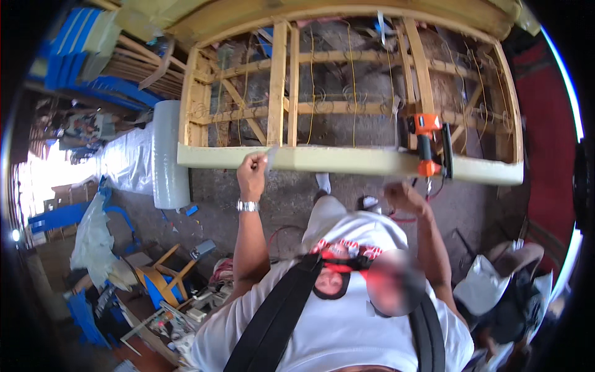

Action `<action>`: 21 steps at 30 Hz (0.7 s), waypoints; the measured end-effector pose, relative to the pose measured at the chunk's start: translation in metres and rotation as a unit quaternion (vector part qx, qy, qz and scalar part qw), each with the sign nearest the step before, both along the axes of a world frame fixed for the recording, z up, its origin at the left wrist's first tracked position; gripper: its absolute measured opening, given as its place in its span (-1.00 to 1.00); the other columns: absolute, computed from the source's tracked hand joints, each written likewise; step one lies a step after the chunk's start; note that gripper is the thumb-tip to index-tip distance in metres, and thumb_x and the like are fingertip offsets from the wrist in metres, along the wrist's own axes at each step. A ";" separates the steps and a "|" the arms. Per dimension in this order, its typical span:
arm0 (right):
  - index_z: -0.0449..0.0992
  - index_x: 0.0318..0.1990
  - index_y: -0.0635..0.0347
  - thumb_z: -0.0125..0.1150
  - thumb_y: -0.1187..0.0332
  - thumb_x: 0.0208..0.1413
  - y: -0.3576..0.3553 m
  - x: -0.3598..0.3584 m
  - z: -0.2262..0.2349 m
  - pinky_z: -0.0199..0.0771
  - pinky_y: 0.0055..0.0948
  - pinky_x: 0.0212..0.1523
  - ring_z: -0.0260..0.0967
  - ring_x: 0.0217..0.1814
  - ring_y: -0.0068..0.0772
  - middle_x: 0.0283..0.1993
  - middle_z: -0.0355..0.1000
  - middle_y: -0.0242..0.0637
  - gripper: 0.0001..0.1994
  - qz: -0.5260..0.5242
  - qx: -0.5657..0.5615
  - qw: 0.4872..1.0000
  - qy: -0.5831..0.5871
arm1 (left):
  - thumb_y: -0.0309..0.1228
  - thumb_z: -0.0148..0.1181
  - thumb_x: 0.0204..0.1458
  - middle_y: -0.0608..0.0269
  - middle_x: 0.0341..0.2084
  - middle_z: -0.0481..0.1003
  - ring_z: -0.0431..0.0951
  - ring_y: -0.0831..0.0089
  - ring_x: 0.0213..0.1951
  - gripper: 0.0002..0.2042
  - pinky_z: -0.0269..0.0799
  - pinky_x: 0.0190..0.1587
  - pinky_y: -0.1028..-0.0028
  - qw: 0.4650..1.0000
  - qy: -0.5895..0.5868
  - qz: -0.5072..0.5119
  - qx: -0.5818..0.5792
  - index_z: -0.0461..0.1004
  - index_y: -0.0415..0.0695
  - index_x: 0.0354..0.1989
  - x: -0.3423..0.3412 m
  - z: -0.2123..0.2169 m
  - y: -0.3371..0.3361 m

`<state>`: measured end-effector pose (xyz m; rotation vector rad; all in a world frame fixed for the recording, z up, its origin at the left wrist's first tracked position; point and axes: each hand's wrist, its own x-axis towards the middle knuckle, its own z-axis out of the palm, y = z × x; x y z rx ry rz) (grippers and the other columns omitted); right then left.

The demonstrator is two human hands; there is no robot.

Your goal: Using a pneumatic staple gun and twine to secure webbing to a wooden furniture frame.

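Left hand (251,177) pinched on pale strip (271,157), just far-right, over padded rail (347,160). Right hand (406,198) blurred, near-left of orange-black tool (426,146); its grip, can't tell.

Daylight (46,180) glares at the far left, above a dark grey concrete floor (214,226). Along the left side lie a roll of bubble wrap (170,155), a wooden chair (176,274) and blue-edged stacked panels (71,46); a dark red wall (548,124) bounds the right.
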<state>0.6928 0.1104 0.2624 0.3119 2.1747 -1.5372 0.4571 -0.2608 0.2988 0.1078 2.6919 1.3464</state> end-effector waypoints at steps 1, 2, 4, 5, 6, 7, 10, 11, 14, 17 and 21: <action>0.50 -0.40 0.33 0.08 0.23 0.20 -0.012 -0.022 0.006 0.31 -0.32 -0.54 0.29 -0.61 -0.45 -0.64 0.32 -0.17 -0.69 0.003 0.000 0.999 -0.048 | -0.43 0.22 0.07 0.24 -0.41 0.59 0.54 0.51 -0.37 -0.85 0.45 -0.25 0.47 1.000 -0.016 -0.007 0.002 0.55 -0.25 -0.25 -0.027 -0.016 -0.019; 0.52 -0.36 0.31 0.06 0.23 0.23 -0.033 -0.053 0.033 0.30 -0.34 -0.54 0.28 -0.61 -0.47 -0.61 0.33 -0.20 -0.71 -0.038 -0.013 0.998 -0.047 | -0.44 0.21 0.07 0.23 -0.40 0.60 0.55 0.50 -0.37 -0.85 0.46 -0.24 0.46 0.999 -0.026 -0.038 -0.007 0.56 -0.24 -0.24 -0.052 -0.025 -0.037; 0.53 -0.24 0.27 0.02 0.24 0.28 -0.072 -0.120 0.074 0.29 -0.41 -0.53 0.26 -0.58 -0.52 -0.56 0.35 -0.28 -0.73 -0.094 -0.011 0.995 -0.018 | -0.46 0.18 0.06 0.17 -0.37 0.61 0.58 0.41 -0.35 -0.85 0.47 -0.23 0.42 0.992 -0.034 -0.115 -0.042 0.57 -0.21 -0.22 -0.102 -0.032 -0.059; 0.53 -0.17 0.26 0.01 0.24 0.30 -0.087 -0.151 0.082 0.29 -0.45 -0.52 0.25 -0.56 -0.56 -0.54 0.36 -0.33 -0.74 -0.109 -0.001 0.994 0.012 | -0.46 0.18 0.06 0.17 -0.37 0.61 0.58 0.41 -0.35 -0.85 0.47 -0.23 0.42 0.991 -0.042 -0.121 -0.033 0.57 -0.21 -0.22 -0.122 -0.030 -0.061; 0.50 -0.12 0.28 0.00 0.25 0.31 -0.103 -0.182 0.096 0.30 -0.48 -0.49 0.25 -0.53 -0.59 -0.53 0.35 -0.37 -0.73 -0.158 -0.055 0.984 0.058 | -0.45 0.17 0.06 0.12 -0.36 0.61 0.59 0.36 -0.34 -0.84 0.47 -0.23 0.41 0.985 -0.037 -0.160 -0.045 0.57 -0.20 -0.21 -0.141 -0.028 -0.063; 0.48 -0.07 0.29 0.00 0.25 0.32 -0.120 -0.210 0.109 0.31 -0.51 -0.45 0.25 -0.50 -0.61 -0.52 0.34 -0.42 -0.72 -0.204 -0.111 0.967 0.104 | -0.44 0.17 0.06 0.07 -0.35 0.60 0.61 0.31 -0.34 -0.83 0.47 -0.24 0.40 0.978 -0.032 -0.198 -0.059 0.58 -0.19 -0.20 -0.156 -0.027 -0.068; 0.40 0.07 0.36 -0.03 0.26 0.34 -0.159 -0.284 0.122 0.35 -0.58 -0.34 0.28 -0.41 -0.64 -0.44 0.39 -0.39 -0.67 -0.184 -0.130 0.952 0.207 | -0.23 0.15 0.13 0.09 -0.36 0.60 0.58 0.39 -0.34 -0.72 0.44 -0.28 0.43 0.966 -0.092 -0.240 -0.027 0.60 -0.18 -0.18 -0.188 -0.033 -0.081; 0.40 0.07 0.36 -0.03 0.26 0.34 -0.172 -0.303 0.119 0.35 -0.58 -0.34 0.28 -0.41 -0.64 -0.44 0.39 -0.39 -0.67 -0.187 -0.125 0.953 0.204 | -0.17 0.12 0.18 0.18 -0.39 0.60 0.54 0.52 -0.36 -0.69 0.41 -0.31 0.49 0.964 -0.115 -0.240 -0.027 0.62 -0.18 -0.19 -0.195 -0.032 -0.080; 0.44 0.04 0.31 0.02 0.24 0.30 -0.221 -0.342 0.095 0.43 -0.44 -0.35 0.40 -0.42 -0.50 -0.40 0.48 -0.25 -0.68 -0.141 -0.048 0.976 0.161 | -0.06 0.03 0.24 0.17 -0.43 0.60 0.57 0.45 -0.37 -0.58 0.45 -0.27 0.43 0.903 -0.342 -0.172 0.195 0.58 -0.22 -0.17 -0.197 -0.043 -0.086; 0.51 -0.05 0.17 0.08 0.23 0.19 -0.258 -0.353 0.091 0.49 -0.12 -0.21 0.51 -0.24 0.06 -0.24 0.49 0.04 -0.72 0.017 0.026 0.998 0.055 | -0.02 -0.04 0.27 0.29 -0.38 0.57 0.55 0.50 -0.35 -0.54 0.44 -0.24 0.48 0.681 -0.528 -0.157 0.482 0.55 -0.22 -0.12 -0.197 -0.015 -0.076; 0.51 -0.09 0.12 0.01 0.18 0.23 -0.285 -0.332 0.058 0.50 -0.06 -0.23 0.51 -0.25 0.07 -0.28 0.54 -0.05 -0.73 0.114 0.128 0.980 0.097 | -0.11 0.03 0.26 0.28 -0.30 0.54 0.53 0.51 -0.26 -0.65 0.43 -0.16 0.54 0.762 -0.446 -0.113 0.456 0.52 -0.19 -0.19 -0.208 -0.040 -0.065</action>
